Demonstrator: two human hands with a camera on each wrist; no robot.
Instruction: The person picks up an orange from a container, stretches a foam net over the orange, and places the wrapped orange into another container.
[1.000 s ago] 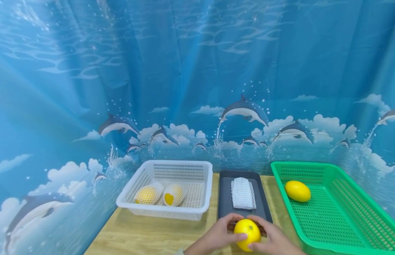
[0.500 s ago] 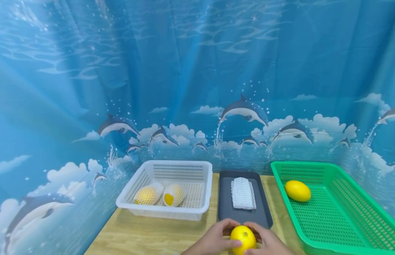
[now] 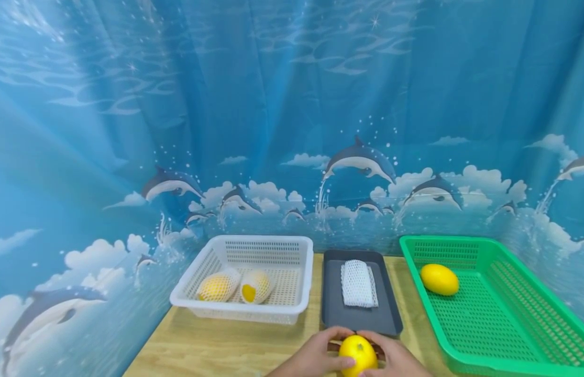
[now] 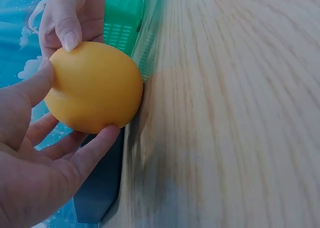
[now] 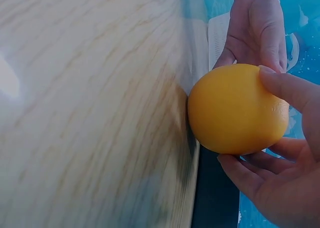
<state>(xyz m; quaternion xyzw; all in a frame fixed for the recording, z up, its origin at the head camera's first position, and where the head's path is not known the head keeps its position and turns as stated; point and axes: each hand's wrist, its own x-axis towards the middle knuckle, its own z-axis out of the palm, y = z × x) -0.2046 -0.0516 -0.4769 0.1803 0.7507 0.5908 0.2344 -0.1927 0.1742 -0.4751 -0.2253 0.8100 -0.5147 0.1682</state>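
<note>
From the head view, a person's left hand (image 3: 315, 355) and right hand (image 3: 397, 358) were curled round a bare yellow fruit (image 3: 357, 354), right there at the near end of the dark tray (image 3: 362, 321). On that tray lay white netting (image 3: 357, 283), flat and unfilled. Over in the white basket (image 3: 244, 309), two netted fruits (image 3: 216, 288) sat side by side, one with a yellow patch peeking out; in the green basket (image 3: 489, 335) lay one loose fruit (image 3: 439, 279), no net on it. By my reckoning that made two wrapped and two left, counting the one in hand.

In the left wrist view, the left thumb (image 4: 36, 85) pressed one side and the fingers spread along another, the hand opened only as wide as the fruit.

And the right wrist view! Much the same grip, right thumb (image 5: 289, 85) above, fingertips below, the fruit close over the wooden surface (image 5: 100, 138); whether it touched, I couldn't tell.
</note>
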